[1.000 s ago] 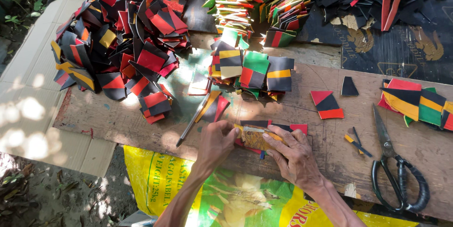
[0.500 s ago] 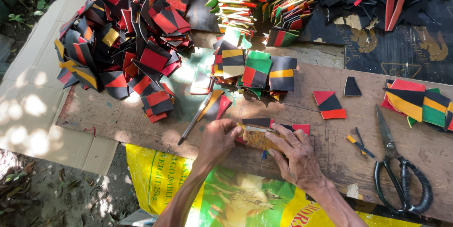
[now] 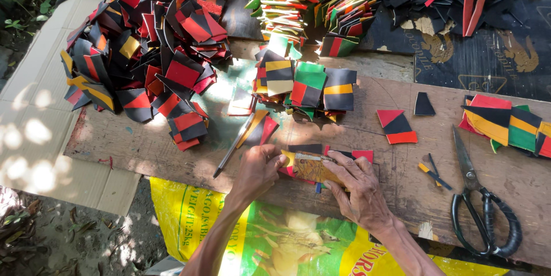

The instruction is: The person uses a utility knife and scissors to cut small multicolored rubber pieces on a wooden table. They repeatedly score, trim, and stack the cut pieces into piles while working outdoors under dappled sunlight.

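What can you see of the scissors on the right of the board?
The scissors lie flat on the wooden board, at its right end, apart from both hands. Black loop handles point toward the person, the grey metal blades away, toward the stack of striped pieces. The blades look shut. Nothing holds them; small offcuts lie just to their left.

- I see a yellow-and-green printed woven sack (image 3: pixel 189 218) under my forearms, below the board.
- A flattened tan cardboard sheet (image 3: pixel 34 109) lies at my left.
- A black printed mat with gold emblems (image 3: pixel 488 52) sits top right.
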